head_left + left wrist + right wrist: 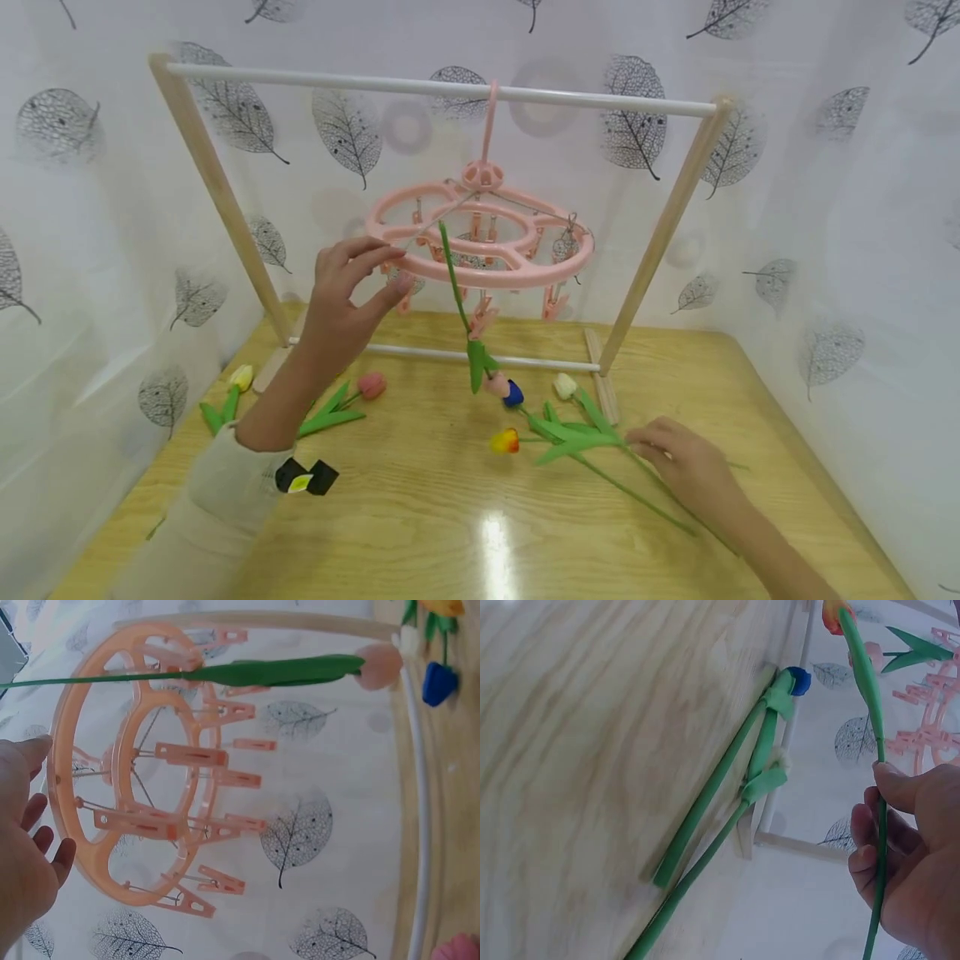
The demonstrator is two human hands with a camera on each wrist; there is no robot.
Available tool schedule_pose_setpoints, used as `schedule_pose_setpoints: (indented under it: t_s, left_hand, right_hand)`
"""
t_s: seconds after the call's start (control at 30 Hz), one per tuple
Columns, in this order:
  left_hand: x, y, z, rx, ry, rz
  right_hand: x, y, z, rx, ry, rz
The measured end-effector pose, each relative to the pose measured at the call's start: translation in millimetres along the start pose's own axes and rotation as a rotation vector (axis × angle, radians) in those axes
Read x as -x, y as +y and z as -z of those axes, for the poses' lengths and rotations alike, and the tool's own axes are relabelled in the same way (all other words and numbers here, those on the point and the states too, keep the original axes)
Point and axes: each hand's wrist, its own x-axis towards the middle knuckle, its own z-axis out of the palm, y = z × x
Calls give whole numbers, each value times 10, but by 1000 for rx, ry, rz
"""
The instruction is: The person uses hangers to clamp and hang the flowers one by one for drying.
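My left hand (341, 287) is at the left rim of a pink round clip hanger (442, 271), its fingertips at the rim. In the left wrist view this hand (30, 832) has loosely bent fingers, with nothing held between them. A light pink tulip (496, 383) hangs head down from the hanger, its green stem rising past the ring. My right hand (686, 471) pinches the stem of a yellow-and-red tulip (835, 616) between thumb and fingers, raised off the table. Beside it lie a blue tulip (513, 393) and a white tulip (565, 386).
The hanger hooks over the white top bar (375, 83) of a wooden stand (217, 183). Several pink clothespins (555, 302) dangle from the ring. Left on the wooden table (420, 500) lie a dark pink tulip (371, 385) and a yellow tulip (242, 377).
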Motion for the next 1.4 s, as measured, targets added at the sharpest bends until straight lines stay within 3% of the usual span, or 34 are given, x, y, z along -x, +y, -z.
schedule_pose_setpoints:
  t_s: [0.17,0.27,0.43,0.6,0.8,0.97,1.1,1.4]
  left_hand:
    - [154,147,-58,42,37,5]
    - [301,243,-148,74,21,24]
    - [550,401,-412,148,-97,61]
    - [710,487,-692,244,-273,53]
    - [783,488,-856,391,-454,95]
    - [813,455,-887,402,-553,178]
    - [825,422,-890,374,-598,238]
    - [850,371,-932,321,-627,227]
  right_hand:
    - [-97,-94,-57,-113,-29,0]
    - [-159,-161,-69,-174,-72,-14]
    - [-282,-286,-87,-225,-92,53]
    - [-396,-466,-112,-240,-89,92]
    - [-538,-620,-162,-221,-26,171]
    - [-655,-711,-174,-183,12,175]
    - [-730,-773,-199,-158,25,166]
    - [-846,-911,-242,-131,6,176]
